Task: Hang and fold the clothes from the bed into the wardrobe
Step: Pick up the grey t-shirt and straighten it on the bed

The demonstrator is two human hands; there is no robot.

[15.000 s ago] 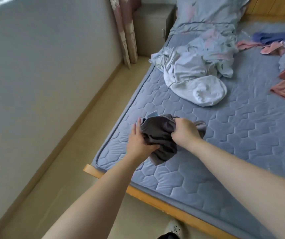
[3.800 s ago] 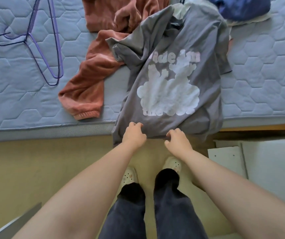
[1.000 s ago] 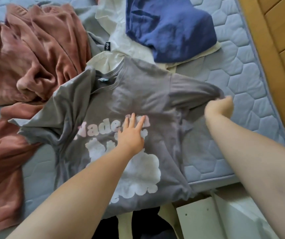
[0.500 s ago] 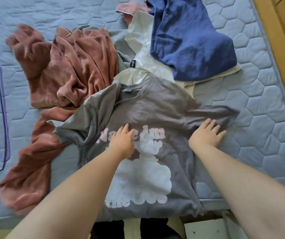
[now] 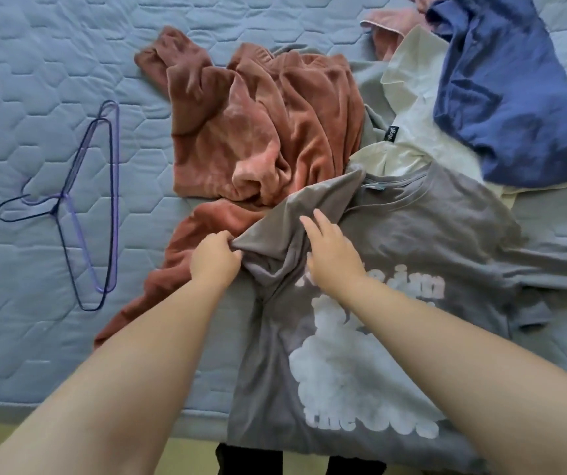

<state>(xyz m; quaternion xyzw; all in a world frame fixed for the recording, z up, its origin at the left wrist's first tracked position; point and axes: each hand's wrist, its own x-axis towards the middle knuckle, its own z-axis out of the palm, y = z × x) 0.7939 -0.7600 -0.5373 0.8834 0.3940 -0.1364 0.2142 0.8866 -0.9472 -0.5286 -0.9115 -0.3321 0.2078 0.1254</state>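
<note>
Head cam, looking down at the bed. The left hand (image 5: 215,260) has its fingers curled into a bunched-up fistful of the grey T-shirt (image 5: 446,241), at the crumpled sleeve (image 5: 275,231) on that side. The right hand (image 5: 331,257) is just beside it, fingers out fairly straight and lying flat on the shirt around the shoulder, so it's not gripping anything.

The T-shirt is front side up on the blue quilted mattress (image 5: 35,63). Most of it spreads to the right of and below the right hand, and its hem hangs over the near edge of the bed. The right forearm lies across the big white cloud print (image 5: 337,368), and part of the pink lettering is hidden under the hand.

Just past the left hand there's a rumpled rust-pink velvety garment (image 5: 258,132). The grey sleeve overlaps it, and one end trails down along the outside of the left arm. Beyond the right hand is a cream garment (image 5: 412,108) with a small black tag, and a dark blue garment (image 5: 515,90) lies on top of that, further out to the right. Well off to the left of the left hand, two thin hangers (image 5: 58,204), one purple and one dark, lie overlapped flat on the mattress.
</note>
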